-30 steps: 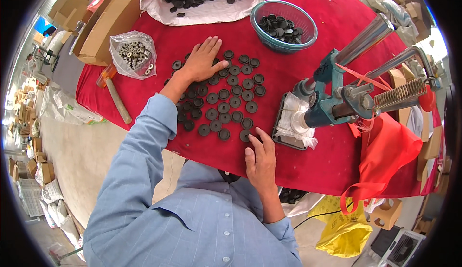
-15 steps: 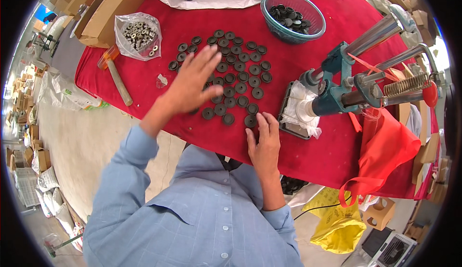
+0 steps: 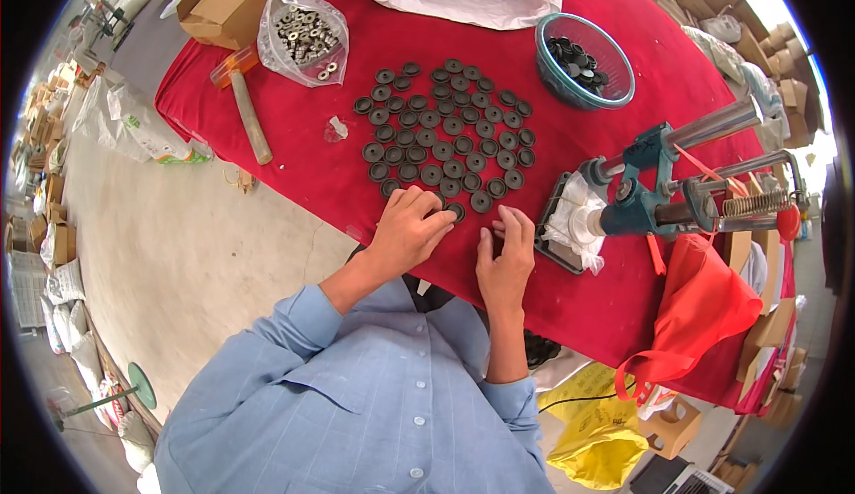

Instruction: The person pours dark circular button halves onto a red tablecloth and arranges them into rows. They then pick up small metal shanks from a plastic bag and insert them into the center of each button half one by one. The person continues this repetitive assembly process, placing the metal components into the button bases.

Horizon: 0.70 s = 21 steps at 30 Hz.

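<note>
Many small round black discs (image 3: 443, 150), each with a raised rim and a centre mark, lie spread in a loose patch on the red cloth (image 3: 303, 173). At the patch's near edge, my left hand (image 3: 401, 237) is bent down with its fingers drawn together. Its fingertips are at a black disc (image 3: 456, 212) there, partly covering the discs beside it. Just to the right, my right hand (image 3: 506, 258) rests near the cloth, thumb and fingers apart, with nothing seen between them.
A teal hand press (image 3: 650, 191) with a white plastic-wrapped base stands at right. Beyond the discs are a teal bowl (image 3: 627, 93) of black discs, a white sack (image 3: 419, 4) and a clear bag (image 3: 276, 44) of metal rings. A hammer (image 3: 249, 120) lies at left.
My left hand has come down from above the middle of the discs to their near edge. Its fingers, spread before, are now drawn together. The view has shifted slightly.
</note>
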{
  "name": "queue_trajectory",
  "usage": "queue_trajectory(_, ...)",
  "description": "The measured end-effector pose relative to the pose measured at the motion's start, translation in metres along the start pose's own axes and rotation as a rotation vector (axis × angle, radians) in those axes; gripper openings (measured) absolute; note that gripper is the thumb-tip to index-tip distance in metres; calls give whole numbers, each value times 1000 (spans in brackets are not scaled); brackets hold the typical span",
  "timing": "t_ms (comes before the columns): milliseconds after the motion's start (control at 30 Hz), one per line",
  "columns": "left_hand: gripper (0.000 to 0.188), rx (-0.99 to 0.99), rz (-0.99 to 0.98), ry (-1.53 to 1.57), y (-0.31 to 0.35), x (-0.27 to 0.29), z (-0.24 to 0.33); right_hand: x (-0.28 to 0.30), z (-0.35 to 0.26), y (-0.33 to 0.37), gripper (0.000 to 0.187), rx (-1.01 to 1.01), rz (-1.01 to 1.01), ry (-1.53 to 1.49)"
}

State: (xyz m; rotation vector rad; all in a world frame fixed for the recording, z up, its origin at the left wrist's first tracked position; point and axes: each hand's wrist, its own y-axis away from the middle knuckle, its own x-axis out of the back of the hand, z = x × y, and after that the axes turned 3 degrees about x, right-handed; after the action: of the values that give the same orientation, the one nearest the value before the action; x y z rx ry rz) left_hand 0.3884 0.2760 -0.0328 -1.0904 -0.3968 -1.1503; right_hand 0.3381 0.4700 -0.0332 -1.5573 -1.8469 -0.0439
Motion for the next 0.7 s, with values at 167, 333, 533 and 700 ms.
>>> queue_trajectory(167,26,95,160,-7,8,11,-11,4,4,18,41,68,-8,55)
queue_trajectory(333,22,436,147,131,17,46,-30,6,1,14,36,14,2,4)
queue_trajectory(533,48,370,122,-134,-4,70,-87,4,3,13,31,45,22,23)
queue_trajectory(700,81,424,-125,-341,-37,47,-124,4,5,12,29,62,-4,61)
